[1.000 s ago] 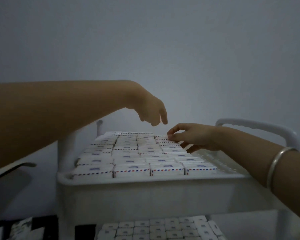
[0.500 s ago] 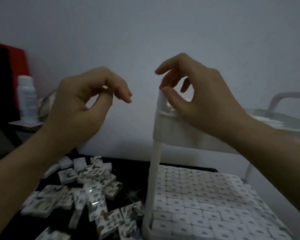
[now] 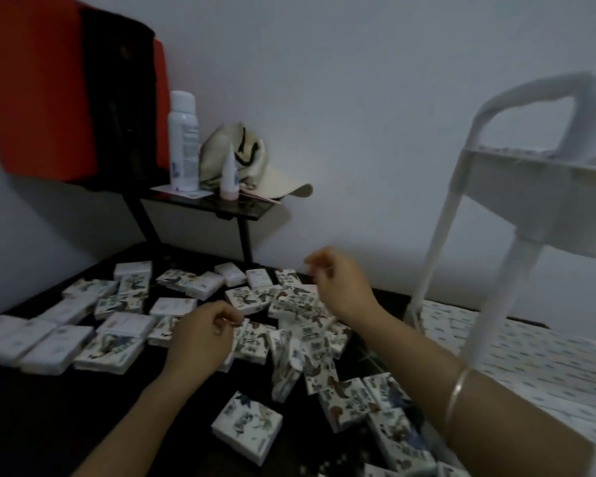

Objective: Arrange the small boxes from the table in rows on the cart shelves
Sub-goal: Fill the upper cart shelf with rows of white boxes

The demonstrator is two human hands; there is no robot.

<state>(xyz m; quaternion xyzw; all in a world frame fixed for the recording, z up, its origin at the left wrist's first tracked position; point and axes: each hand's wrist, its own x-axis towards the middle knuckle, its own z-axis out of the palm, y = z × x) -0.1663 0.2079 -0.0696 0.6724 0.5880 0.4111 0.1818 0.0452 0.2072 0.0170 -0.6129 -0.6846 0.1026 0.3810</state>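
While small boxes (image 3: pixel 246 429) lie pointing every way, left hand (image 3: pixel 203 339) and right hand (image 3: pixel 342 288) hover, grips slack, empty.

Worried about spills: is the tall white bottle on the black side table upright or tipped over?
Upright. The tall white bottle stands on its base on the black side table, cap uppermost.

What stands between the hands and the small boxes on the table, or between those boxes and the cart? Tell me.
Nothing visible. The left hand and right hand hover directly over the scattered boxes. Toward the cart, only its own white leg stands beside the table.
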